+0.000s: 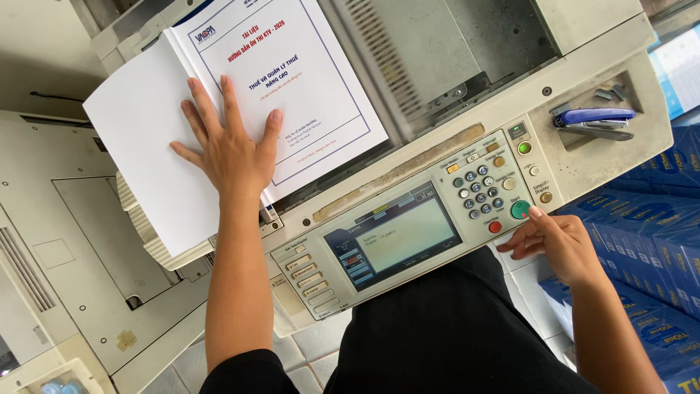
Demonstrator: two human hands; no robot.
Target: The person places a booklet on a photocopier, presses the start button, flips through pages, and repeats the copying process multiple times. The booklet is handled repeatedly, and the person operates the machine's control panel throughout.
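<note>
A thick white book (pixel 292 66) lies open, face down, on the glass of a grey photocopier (pixel 612 157), its printed cover up. My left hand (pixel 230 146) presses flat on the book near its spine, fingers spread. My right hand (pixel 558 241) hovers at the right end of the control panel, its index fingertip touching the round green button (pixel 519 210). Left of that button are a number keypad (pixel 477 191) and a lit touch screen (pixel 397 237).
A blue stapler (pixel 594 122) rests in a recess at the copier's right end. Stacked blue paper packages (pixel 656 241) fill the right side. Paper trays and grey machine panels (pixel 87 241) stand at the left. Tiled floor shows below.
</note>
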